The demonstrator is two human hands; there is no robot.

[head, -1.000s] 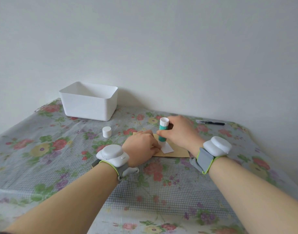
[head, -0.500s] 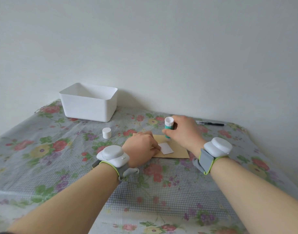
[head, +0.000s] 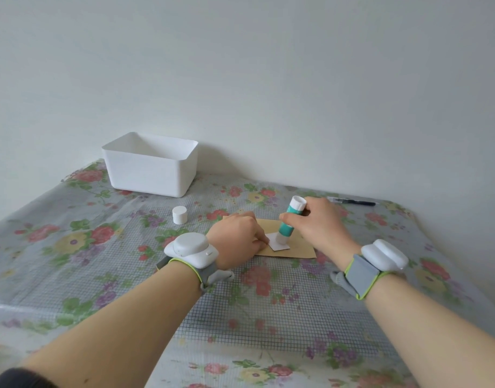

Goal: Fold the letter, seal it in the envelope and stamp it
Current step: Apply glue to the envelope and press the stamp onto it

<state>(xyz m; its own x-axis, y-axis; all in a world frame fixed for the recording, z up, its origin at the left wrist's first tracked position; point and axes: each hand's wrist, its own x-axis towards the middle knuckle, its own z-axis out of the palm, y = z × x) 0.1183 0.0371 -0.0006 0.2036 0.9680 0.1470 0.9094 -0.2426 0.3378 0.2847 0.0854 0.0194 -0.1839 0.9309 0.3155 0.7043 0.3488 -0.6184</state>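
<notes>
A brown envelope (head: pixel 298 249) lies flat on the flowered tablecloth. On it rests a small white stamp (head: pixel 275 243). My left hand (head: pixel 236 236) presses on the envelope, its fingertips holding the stamp's left edge. My right hand (head: pixel 317 225) grips a green and white glue stick (head: pixel 289 222), tilted, with its lower tip touching the stamp. The glue stick's white cap (head: pixel 180 215) stands alone to the left. The letter is not visible.
A white plastic bin (head: pixel 149 165) stands at the back left against the wall. A black pen (head: pixel 352 202) lies at the back right near the table's far edge. Both wrists carry white band-mounted devices.
My right hand lifted the glue stick off the stamp and back toward the far side, then brought it down onto the stamp again. My left hand stayed in place.
</notes>
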